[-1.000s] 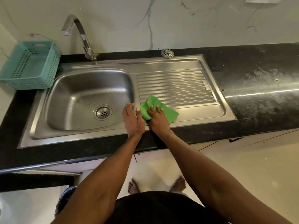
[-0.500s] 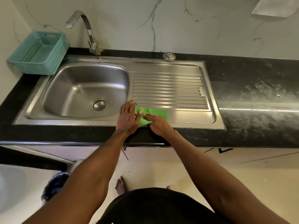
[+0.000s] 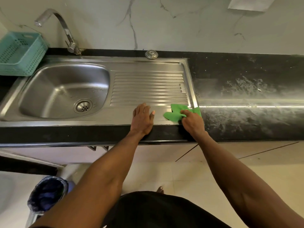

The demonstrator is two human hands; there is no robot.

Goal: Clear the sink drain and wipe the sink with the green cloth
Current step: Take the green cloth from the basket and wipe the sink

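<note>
The steel sink [image 3: 148, 65] has a basin on the left with a round drain [image 3: 83, 106] and a ribbed drainboard on the right. My right hand [image 3: 192, 121] grips the crumpled green cloth [image 3: 176, 112] at the drainboard's front right corner. My left hand [image 3: 142, 118] rests flat on the sink's front rim, fingers straight, a short way left of the cloth. A loose round metal strainer [image 3: 151, 54] lies on the black counter behind the drainboard.
A curved tap [image 3: 65, 32] stands behind the basin. A teal plastic basket [image 3: 19, 53] sits at the far left. Dusty black counter [image 3: 246, 89] stretches to the right. A bin with a dark liner [image 3: 46, 194] stands on the floor below left.
My right hand has slid the green cloth rightward along the front rim to the drainboard's right corner. My left hand stayed flat on the rim, now apart from the cloth.
</note>
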